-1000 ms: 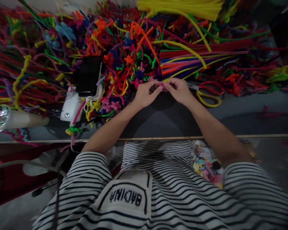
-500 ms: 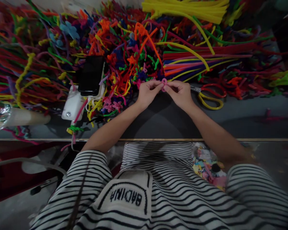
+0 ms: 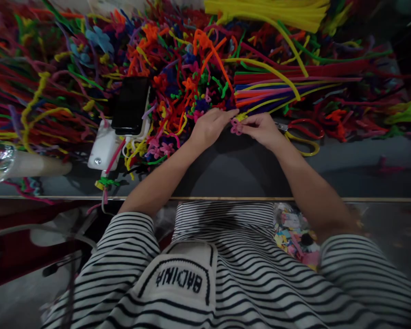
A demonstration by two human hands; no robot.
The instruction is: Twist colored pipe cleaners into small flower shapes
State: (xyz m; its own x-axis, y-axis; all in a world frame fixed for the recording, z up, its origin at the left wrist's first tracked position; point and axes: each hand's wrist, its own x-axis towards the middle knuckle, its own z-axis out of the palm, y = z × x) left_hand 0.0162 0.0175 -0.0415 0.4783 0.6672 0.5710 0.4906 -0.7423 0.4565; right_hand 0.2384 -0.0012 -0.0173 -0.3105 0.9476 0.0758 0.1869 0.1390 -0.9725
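Observation:
A small pink looped flower of pipe cleaner is pinched between the thumb and fingers of my right hand. Just left of it, my left hand has its fingers stretched toward the upper right, over the flower's upper left side, and nothing shows in its grasp. A bit of yellow pipe cleaner lies behind the flower. Scissors with red and yellow handles rest beside my right hand. Behind both hands lies a bundle of straight coloured pipe cleaners.
Heaped pipe cleaners cover the back and left of the dark table. A black phone, a white charger and a clear-topped cup stand at the left. Yellow stems lie at the back.
My left hand has let go of the pink piece and moved slightly left, its fingers now straighter. The piece has turned in my right hand and shows several petals.

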